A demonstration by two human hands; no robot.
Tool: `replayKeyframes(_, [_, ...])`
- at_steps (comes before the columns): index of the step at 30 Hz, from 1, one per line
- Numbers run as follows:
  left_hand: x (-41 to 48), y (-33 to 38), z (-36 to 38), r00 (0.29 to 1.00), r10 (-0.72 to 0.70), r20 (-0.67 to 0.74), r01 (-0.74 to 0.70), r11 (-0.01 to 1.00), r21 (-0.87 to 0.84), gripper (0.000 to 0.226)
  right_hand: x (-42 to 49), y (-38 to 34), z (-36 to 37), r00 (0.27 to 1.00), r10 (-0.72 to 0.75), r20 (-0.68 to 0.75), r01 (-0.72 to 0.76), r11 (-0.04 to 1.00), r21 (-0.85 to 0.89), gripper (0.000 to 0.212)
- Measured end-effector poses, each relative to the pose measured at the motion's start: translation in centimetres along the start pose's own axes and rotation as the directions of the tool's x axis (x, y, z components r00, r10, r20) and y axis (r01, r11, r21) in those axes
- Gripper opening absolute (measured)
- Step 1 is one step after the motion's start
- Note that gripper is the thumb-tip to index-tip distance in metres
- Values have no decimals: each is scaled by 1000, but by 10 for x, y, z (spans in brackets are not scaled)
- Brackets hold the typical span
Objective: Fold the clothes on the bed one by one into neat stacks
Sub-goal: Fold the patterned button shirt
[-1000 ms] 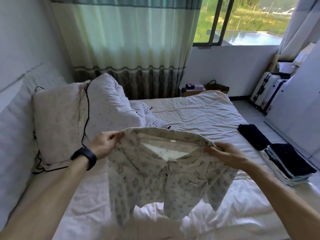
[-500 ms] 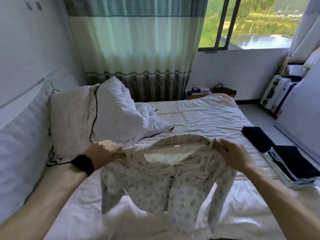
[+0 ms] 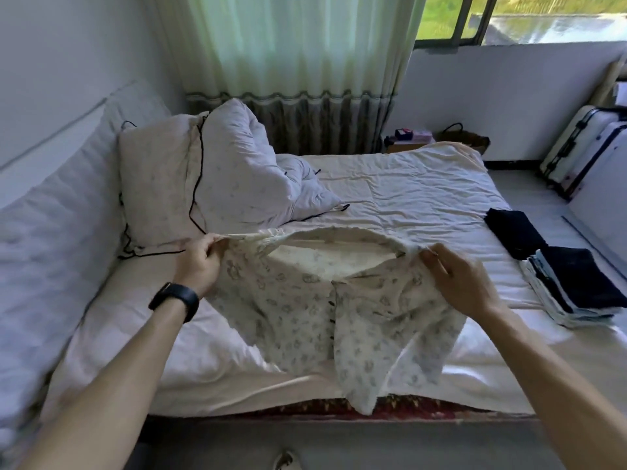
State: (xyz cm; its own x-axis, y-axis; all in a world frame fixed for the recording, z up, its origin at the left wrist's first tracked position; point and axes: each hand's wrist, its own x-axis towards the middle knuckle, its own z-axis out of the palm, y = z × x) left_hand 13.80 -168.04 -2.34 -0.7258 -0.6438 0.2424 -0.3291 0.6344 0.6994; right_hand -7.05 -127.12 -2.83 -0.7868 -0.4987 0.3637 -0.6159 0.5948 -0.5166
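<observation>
Item 1. Printed shirt [image 3: 322, 310]: cream cloth with a small grey pattern, buttoned down the front with dark buttons. It is held up by the shoulders over the near edge of the bed [image 3: 407, 184], at the middle of the view. The collar opening gapes toward 12 o'clock. The hem and one sleeve hang toward 6 o'clock, past the mattress edge.

Item 2. Left hand [image 3: 200, 262]: at 9 o'clock of the shirt, fingers curled, pinching the shirt's shoulder seam. A black wristband [image 3: 174, 300] sits on the wrist.

Item 3. Right hand [image 3: 461, 283]: at 3 o'clock of the shirt, fingers curled over the other shoulder and gripping the cloth.

Item 4. Folded stack [image 3: 576, 286]: light and dark garments piled flat at the bed's edge, at 3 o'clock and well apart from the shirt. A dark folded garment [image 3: 515, 232] lies alone just beside the stack, toward 11 o'clock of it.

Item 5. Pillows [image 3: 210, 178]: two, white with black piping, propped at 10 o'clock of the shirt.

Item 6. Curtain [image 3: 295, 45]: pale green, at 12 o'clock.

Item 7. Suitcase [image 3: 583, 147]: white, standing on the floor at 2 o'clock.

Item 8. Basket [image 3: 464, 139]: beyond the far side of the bed, at 1 o'clock.
</observation>
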Motion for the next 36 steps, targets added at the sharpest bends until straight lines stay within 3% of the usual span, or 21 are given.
replayKeyframes(3, [-28, -18, -8, 994, 99, -42, -81, 943, 323, 34, -23, 11, 1, 999, -44, 31, 49, 984, -170, 49])
replayKeyframes(5, [-38, -27, -14, 989, 140, -43, -109, 902, 418, 40, -34, 17, 3, 995, -97, 21, 99, 968, -233, 53])
replayKeyframes(9, [-41, -31, -18, 954, 296, -53, -250, 879, 405, 48, -38, 20, 9, 990, -140, -2, 138, 984, -116, 45])
replayKeyframes(13, [-17, -31, 1, 975, 180, -127, -127, 931, 341, 47, -14, 31, 27, 982, -189, 9, 189, 977, -99, 48])
replayKeyframes(16, [16, -32, 23, 995, 36, -96, 0, 938, 348, 47, 23, 45, 47, 990, -135, 39, 139, 983, -119, 46])
replayKeyframes(18, [49, -38, 34, 998, 51, -48, -27, 914, 405, 43, 58, 56, 57, 994, -87, 65, 96, 984, -153, 50])
replayKeyframes(21, [118, -58, 57, 996, 91, 7, -81, 850, 521, 54, 123, 79, 83, 986, 17, 167, 23, 971, -237, 58])
replayKeyframes(24, [195, -83, 100, 998, 13, 63, -48, 807, 588, 59, 191, 106, 129, 969, 30, 246, 48, 951, -304, 61])
replayKeyframes(26, [241, -97, 132, 997, 33, 72, -70, 794, 603, 58, 232, 121, 161, 963, 36, 267, 63, 933, -354, 66])
replayKeyframes(32, [375, -179, 282, 993, 12, 118, -80, 802, 592, 42, 362, 178, 309, 934, 238, 268, -69, 853, -518, 59])
replayKeyframes(36, [381, -224, 384, 978, -116, 175, -21, 776, 631, 51, 359, 218, 411, 830, 473, 296, -254, 793, -554, 58])
